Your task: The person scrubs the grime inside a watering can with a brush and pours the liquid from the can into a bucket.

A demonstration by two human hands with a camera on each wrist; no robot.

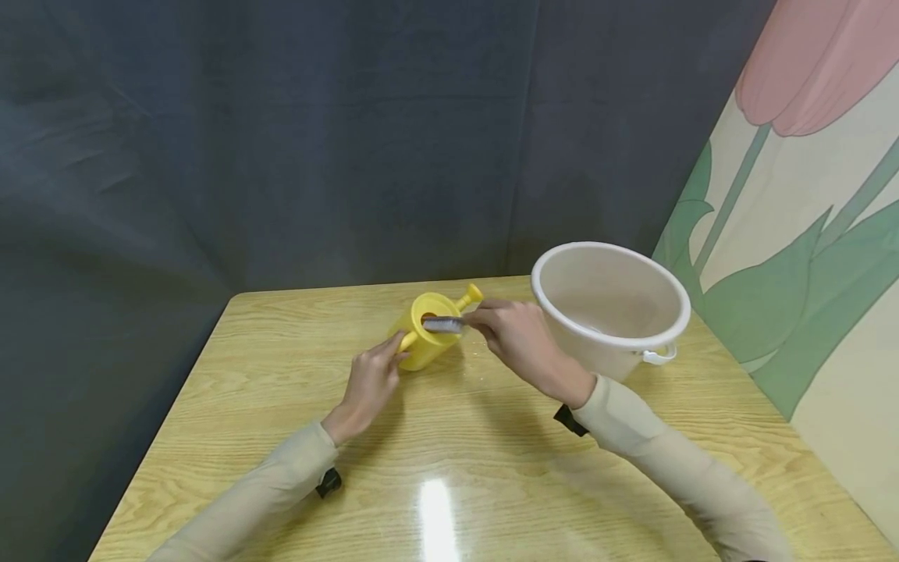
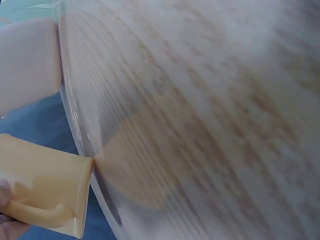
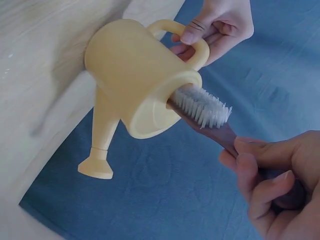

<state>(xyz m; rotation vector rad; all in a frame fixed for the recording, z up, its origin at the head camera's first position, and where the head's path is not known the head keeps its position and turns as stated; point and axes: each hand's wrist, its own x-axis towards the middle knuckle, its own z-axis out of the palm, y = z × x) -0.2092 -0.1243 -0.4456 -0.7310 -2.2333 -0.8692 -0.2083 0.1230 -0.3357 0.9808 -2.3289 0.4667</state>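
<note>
A yellow watering can [image 1: 424,353] is on the wooden table in the head view, its spout pointing to the right and away. My left hand [image 1: 371,382] grips its handle, with thumb and fingers around the loop in the right wrist view. By its dark handle my right hand [image 3: 280,185] holds a scrub brush [image 3: 202,107] with white bristles. The tip of the brush sits in the opening in the can's top, and most of the bristles show outside. Inside the can, the brush's end is hidden.
To the right of the can stands a white bucket [image 1: 611,343] with a white handle. A dark curtain [image 1: 379,140] hangs behind the table [image 1: 281,375]. On the right is a wall [image 1: 843,312] painted with tulips.
</note>
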